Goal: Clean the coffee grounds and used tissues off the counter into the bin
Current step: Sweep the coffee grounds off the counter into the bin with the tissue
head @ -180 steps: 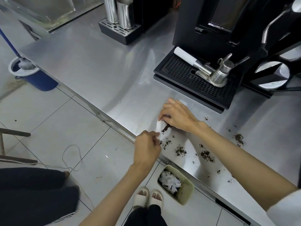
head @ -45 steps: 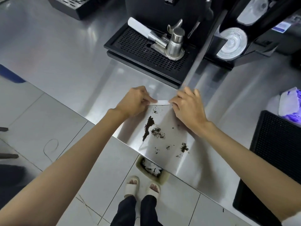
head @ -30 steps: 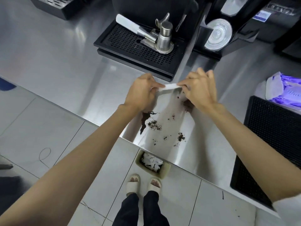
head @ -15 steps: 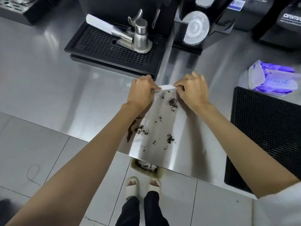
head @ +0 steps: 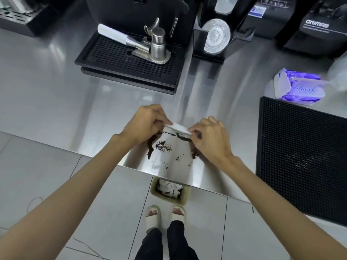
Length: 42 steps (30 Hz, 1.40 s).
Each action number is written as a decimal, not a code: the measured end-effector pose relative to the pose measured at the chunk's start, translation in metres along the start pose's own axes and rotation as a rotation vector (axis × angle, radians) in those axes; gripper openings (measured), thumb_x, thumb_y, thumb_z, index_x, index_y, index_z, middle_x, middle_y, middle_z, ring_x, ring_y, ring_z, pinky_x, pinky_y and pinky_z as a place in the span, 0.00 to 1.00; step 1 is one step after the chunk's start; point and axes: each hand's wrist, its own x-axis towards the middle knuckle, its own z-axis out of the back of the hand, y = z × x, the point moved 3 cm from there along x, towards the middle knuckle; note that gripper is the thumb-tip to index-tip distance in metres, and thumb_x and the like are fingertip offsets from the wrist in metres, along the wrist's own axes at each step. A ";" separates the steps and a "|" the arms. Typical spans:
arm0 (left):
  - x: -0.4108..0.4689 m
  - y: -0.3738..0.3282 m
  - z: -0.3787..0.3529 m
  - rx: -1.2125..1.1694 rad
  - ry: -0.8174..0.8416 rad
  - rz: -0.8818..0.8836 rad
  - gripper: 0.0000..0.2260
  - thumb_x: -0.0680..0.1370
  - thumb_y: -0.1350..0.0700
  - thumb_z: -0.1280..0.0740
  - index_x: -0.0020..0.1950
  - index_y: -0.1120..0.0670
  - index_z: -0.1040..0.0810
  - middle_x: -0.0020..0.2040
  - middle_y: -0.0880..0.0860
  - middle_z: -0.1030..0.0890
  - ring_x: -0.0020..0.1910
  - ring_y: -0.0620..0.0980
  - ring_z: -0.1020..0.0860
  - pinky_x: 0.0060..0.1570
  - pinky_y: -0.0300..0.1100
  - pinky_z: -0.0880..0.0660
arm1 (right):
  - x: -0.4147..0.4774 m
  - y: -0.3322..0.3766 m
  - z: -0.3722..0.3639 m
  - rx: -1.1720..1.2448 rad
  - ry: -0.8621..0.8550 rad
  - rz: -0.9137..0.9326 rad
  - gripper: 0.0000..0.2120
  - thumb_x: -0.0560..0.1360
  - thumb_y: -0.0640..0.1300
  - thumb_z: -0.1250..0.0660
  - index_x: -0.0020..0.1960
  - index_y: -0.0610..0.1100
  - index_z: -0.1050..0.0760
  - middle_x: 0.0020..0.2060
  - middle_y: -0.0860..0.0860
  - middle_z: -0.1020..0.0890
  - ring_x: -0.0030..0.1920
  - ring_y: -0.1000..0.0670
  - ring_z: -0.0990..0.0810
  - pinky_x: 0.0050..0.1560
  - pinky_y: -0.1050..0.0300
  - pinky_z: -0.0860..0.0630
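My left hand (head: 145, 124) and my right hand (head: 208, 137) each pinch one end of a folded white tissue (head: 177, 127) stretched flat against the steel counter (head: 56, 94). A dark line of coffee grounds lies along the tissue's near edge. More coffee grounds (head: 163, 146) are scattered between the tissue and the counter's front edge, with a streak beside my left wrist. Below that edge on the floor stands a small beige bin (head: 185, 196) holding crumpled white tissues (head: 170, 188).
A black drip tray (head: 105, 57) with a portafilter and tamper sits behind my hands under the coffee machine. A black rubber mat (head: 300, 156) lies at the right, with a purple tissue pack (head: 298, 89) behind it. My feet stand by the bin.
Both hands have dragged the tissue toward the counter's front edge, gathering grounds along it. The view has shifted, so the bin now shows more fully below the edge.
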 end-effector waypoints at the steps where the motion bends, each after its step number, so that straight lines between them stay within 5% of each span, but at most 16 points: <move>1: 0.006 -0.004 0.001 0.008 -0.030 -0.015 0.12 0.69 0.71 0.32 0.45 0.58 0.15 0.41 0.56 0.18 0.38 0.50 0.22 0.44 0.22 0.31 | 0.008 -0.004 0.006 0.027 0.007 -0.037 0.09 0.69 0.37 0.33 0.46 0.45 0.16 0.38 0.44 0.16 0.45 0.41 0.22 0.46 0.50 0.29; 8: 0.044 -0.022 -0.025 0.076 -0.002 -0.051 0.14 0.73 0.70 0.36 0.53 0.58 0.18 0.49 0.61 0.18 0.48 0.58 0.21 0.54 0.46 0.24 | 0.038 -0.045 0.018 -0.035 0.049 -0.151 0.13 0.73 0.37 0.38 0.52 0.46 0.18 0.43 0.42 0.17 0.50 0.41 0.25 0.50 0.51 0.28; 14: 0.029 -0.023 -0.030 0.098 0.081 -0.152 0.13 0.72 0.70 0.36 0.50 0.58 0.17 0.44 0.60 0.18 0.44 0.58 0.21 0.48 0.51 0.22 | -0.002 -0.035 0.003 -0.033 -0.073 -0.203 0.09 0.73 0.38 0.35 0.50 0.42 0.19 0.42 0.42 0.18 0.48 0.43 0.24 0.41 0.56 0.30; 19: -0.007 -0.010 -0.016 0.156 0.131 -0.216 0.15 0.70 0.72 0.34 0.49 0.57 0.16 0.41 0.57 0.19 0.40 0.54 0.20 0.45 0.39 0.25 | -0.033 0.000 -0.009 -0.005 -0.119 -0.137 0.06 0.68 0.35 0.31 0.43 0.40 0.18 0.33 0.44 0.20 0.38 0.43 0.22 0.32 0.58 0.29; 25: -0.014 -0.007 0.004 0.093 0.098 -0.130 0.16 0.69 0.74 0.35 0.47 0.58 0.16 0.42 0.58 0.19 0.39 0.52 0.22 0.45 0.21 0.33 | -0.034 0.011 -0.006 0.147 -0.063 -0.150 0.07 0.70 0.36 0.32 0.45 0.43 0.18 0.36 0.45 0.19 0.41 0.45 0.24 0.39 0.59 0.29; 30: 0.008 -0.032 -0.011 0.065 0.087 -0.175 0.15 0.70 0.72 0.36 0.49 0.58 0.16 0.44 0.60 0.18 0.44 0.56 0.21 0.46 0.33 0.30 | -0.017 -0.022 0.013 0.082 -0.061 -0.266 0.09 0.73 0.39 0.35 0.49 0.47 0.18 0.41 0.47 0.18 0.49 0.47 0.25 0.40 0.62 0.34; 38: 0.006 -0.045 -0.044 0.056 0.216 -0.140 0.15 0.72 0.71 0.38 0.50 0.57 0.17 0.47 0.58 0.20 0.48 0.53 0.23 0.46 0.29 0.34 | -0.078 -0.018 0.006 0.043 -0.135 -0.371 0.06 0.70 0.37 0.31 0.45 0.42 0.18 0.37 0.45 0.19 0.43 0.47 0.24 0.34 0.60 0.32; 42: -0.003 -0.037 -0.032 0.109 0.256 -0.235 0.15 0.70 0.73 0.37 0.47 0.59 0.16 0.45 0.59 0.20 0.46 0.54 0.22 0.48 0.46 0.23 | -0.089 0.015 -0.011 0.079 -0.187 -0.333 0.05 0.66 0.34 0.29 0.42 0.39 0.18 0.33 0.44 0.20 0.39 0.43 0.22 0.30 0.55 0.23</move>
